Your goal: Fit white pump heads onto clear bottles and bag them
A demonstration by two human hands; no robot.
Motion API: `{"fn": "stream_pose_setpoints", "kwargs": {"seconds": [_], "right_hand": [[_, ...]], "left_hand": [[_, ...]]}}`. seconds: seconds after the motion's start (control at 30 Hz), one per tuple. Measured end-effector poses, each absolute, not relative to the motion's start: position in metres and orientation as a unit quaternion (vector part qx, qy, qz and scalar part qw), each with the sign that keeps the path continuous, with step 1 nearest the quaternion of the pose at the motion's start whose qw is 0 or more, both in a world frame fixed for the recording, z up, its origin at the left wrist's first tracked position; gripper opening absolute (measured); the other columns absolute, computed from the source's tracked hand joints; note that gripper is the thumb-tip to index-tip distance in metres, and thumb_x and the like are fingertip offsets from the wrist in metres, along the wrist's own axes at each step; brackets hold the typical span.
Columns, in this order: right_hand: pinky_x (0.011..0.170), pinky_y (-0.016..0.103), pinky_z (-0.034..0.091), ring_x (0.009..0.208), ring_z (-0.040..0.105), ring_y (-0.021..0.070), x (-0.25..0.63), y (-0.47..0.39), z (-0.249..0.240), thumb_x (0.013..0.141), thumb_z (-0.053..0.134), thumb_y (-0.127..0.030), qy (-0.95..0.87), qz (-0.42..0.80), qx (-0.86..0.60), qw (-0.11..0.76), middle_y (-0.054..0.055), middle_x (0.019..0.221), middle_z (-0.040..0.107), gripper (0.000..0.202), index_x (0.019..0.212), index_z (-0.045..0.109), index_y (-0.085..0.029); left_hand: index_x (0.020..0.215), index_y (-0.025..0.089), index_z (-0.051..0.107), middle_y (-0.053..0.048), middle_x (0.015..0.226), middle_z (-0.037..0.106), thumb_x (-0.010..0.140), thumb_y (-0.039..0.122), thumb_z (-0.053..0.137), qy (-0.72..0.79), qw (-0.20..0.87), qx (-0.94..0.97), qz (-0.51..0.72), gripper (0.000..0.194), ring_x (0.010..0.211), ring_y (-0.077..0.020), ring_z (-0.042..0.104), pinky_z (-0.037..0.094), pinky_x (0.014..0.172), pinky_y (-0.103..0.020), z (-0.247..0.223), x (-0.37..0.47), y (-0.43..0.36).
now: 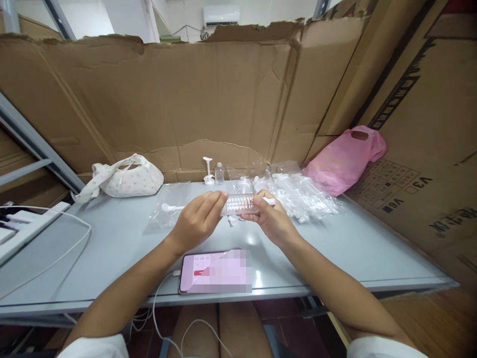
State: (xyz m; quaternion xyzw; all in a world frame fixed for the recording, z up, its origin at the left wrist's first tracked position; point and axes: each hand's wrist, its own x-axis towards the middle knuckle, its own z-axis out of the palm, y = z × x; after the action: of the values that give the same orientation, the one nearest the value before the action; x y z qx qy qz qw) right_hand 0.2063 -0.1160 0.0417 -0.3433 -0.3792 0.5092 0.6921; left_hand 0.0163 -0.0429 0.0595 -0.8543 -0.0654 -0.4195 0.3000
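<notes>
Both hands, left (pixel 199 217) and right (pixel 271 217), gripped a clear ribbed plastic bottle (pixel 240 204), held sideways above the grey worktop (pixel 122 238). Nearer the wearer than the bottle lay a pink-screened phone (pixel 215 272).

The left hand (pixel 197 219) and right hand (pixel 275 219) are close together, fingers bent and gripping. Both bare arms (pixel 137 283) reach over the table's (pixel 122 238) front edge.
</notes>
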Motion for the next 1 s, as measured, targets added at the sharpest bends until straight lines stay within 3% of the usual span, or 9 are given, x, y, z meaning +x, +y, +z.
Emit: {"fn": "stream_pose_setpoints", "kwargs": {"seconds": [0.27, 0.37, 0.53, 0.67, 0.77, 0.9, 1.0], "right_hand": [[0.072, 0.030, 0.059, 0.073, 0.072, 0.0178, 0.208, -0.115, 0.038, 0.072, 0.075, -0.037, -0.340, 0.572, -0.337, 0.666, 0.002, 0.074, 0.072, 0.035, 0.069, 0.045, -0.019], [0.074, 0.032, 0.059, 0.074, 0.072, 0.0183, 0.210, -0.115, 0.039, 0.074, 0.074, -0.038, -0.346, 0.558, -0.332, 0.678, 0.003, 0.077, 0.072, 0.030, 0.074, 0.051, -0.019], [0.080, 0.043, 0.056, 0.090, 0.069, 0.0259, 0.214, -0.118, 0.045, 0.067, 0.069, -0.061, -0.439, 0.515, -0.294, 0.675, 0.006, 0.097, 0.069, 0.049, 0.095, 0.059, -0.022], [0.093, 0.047, 0.049, 0.111, 0.059, 0.0257, 0.215, -0.119, 0.041, 0.073, 0.073, -0.045, -0.539, 0.387, -0.388, 0.640, 0.007, 0.120, 0.059, 0.051, 0.117, 0.052, -0.029], [0.095, 0.047, 0.047, 0.113, 0.057, 0.0241, 0.213, -0.116, 0.031, 0.076, 0.071, -0.037, -0.584, 0.364, -0.464, 0.557, 0.011, 0.127, 0.054, 0.058, 0.128, 0.046, -0.029], [0.082, 0.043, 0.054, 0.086, 0.066, 0.0193, 0.206, -0.112, 0.025, 0.078, 0.068, -0.033, -0.592, 0.448, -0.424, 0.519, 0.008, 0.103, 0.065, 0.043, 0.118, 0.056, -0.023], [0.080, 0.040, 0.055, 0.082, 0.067, 0.0176, 0.203, -0.112, 0.028, 0.077, 0.070, -0.031, -0.555, 0.509, -0.375, 0.540, 0.006, 0.096, 0.067, 0.033, 0.108, 0.063, -0.021]], "left_hand": [[0.122, 0.013, 0.055, -0.007, 0.103, 0.070, 0.081, 0.006, 0.060, -0.070, 0.369, -0.814, -0.444, 0.042, 0.089, -0.0211, 0.062, 0.053, 0.078, -0.033, 0.052, 0.017, -0.038], [0.121, 0.015, 0.055, -0.006, 0.104, 0.069, 0.079, 0.006, 0.061, -0.057, 0.340, -0.819, -0.459, 0.043, 0.088, -0.0202, 0.060, 0.051, 0.078, -0.032, 0.057, 0.020, -0.035], [0.117, 0.019, 0.049, -0.010, 0.111, 0.062, 0.078, 0.017, 0.065, -0.132, 0.083, -0.848, -0.507, 0.042, 0.103, -0.0239, 0.057, 0.047, 0.088, -0.038, 0.069, 0.030, -0.041], [0.110, 0.021, 0.046, -0.007, 0.107, 0.057, 0.073, 0.030, 0.073, -0.168, -0.281, -0.780, -0.534, 0.046, 0.098, -0.0201, 0.057, 0.047, 0.083, -0.033, 0.073, 0.036, -0.049], [0.108, 0.022, 0.043, -0.006, 0.108, 0.056, 0.071, 0.029, 0.074, -0.127, -0.488, -0.679, -0.533, 0.048, 0.100, -0.0195, 0.058, 0.047, 0.086, -0.033, 0.075, 0.037, -0.053], [0.100, 0.022, 0.049, -0.003, 0.106, 0.059, 0.069, 0.025, 0.075, -0.119, -0.595, -0.590, -0.532, 0.041, 0.105, -0.0210, 0.059, 0.045, 0.094, -0.040, 0.081, 0.033, -0.057], [0.094, 0.020, 0.055, -0.002, 0.103, 0.060, 0.071, 0.025, 0.073, -0.119, -0.634, -0.558, -0.522, 0.029, 0.108, -0.0215, 0.058, 0.043, 0.098, -0.041, 0.082, 0.030, -0.058]]}}
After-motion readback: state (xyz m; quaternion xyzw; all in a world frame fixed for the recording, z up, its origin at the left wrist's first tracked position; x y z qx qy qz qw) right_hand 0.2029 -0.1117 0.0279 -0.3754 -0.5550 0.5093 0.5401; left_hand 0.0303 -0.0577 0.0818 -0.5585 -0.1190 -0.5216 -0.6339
